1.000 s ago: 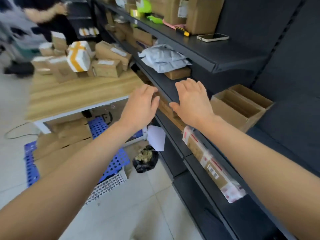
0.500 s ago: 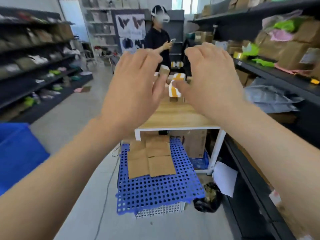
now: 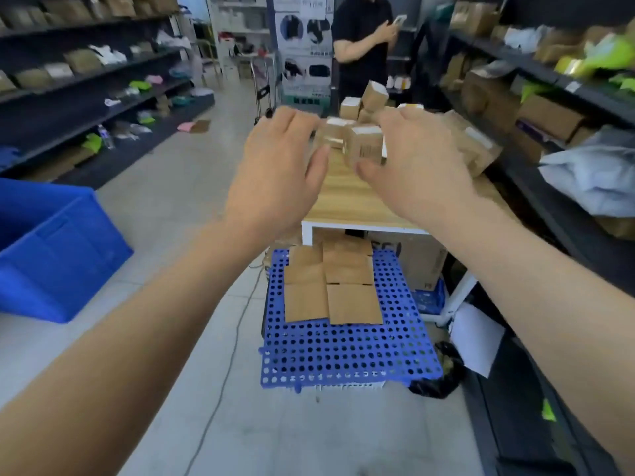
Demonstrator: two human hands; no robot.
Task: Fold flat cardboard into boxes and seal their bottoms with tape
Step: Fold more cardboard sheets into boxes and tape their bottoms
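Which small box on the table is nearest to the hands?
The box with dark print on its front, between the left hand and right hand; the others stand farther back.

The view swung away from the right-hand shelf (image 3: 543,72) to face down the aisle, which put the table (image 3: 347,201) and its small boxes (image 3: 366,146) straight ahead. The left hand (image 3: 275,173) and right hand (image 3: 419,170) left the shelf edge and came up in front of those boxes, their fingers going from flat to loosely bent. The flat cardboard (image 3: 331,286) on the blue crate (image 3: 343,352) came into full view, and a blue bin (image 3: 51,249) appeared at the left.
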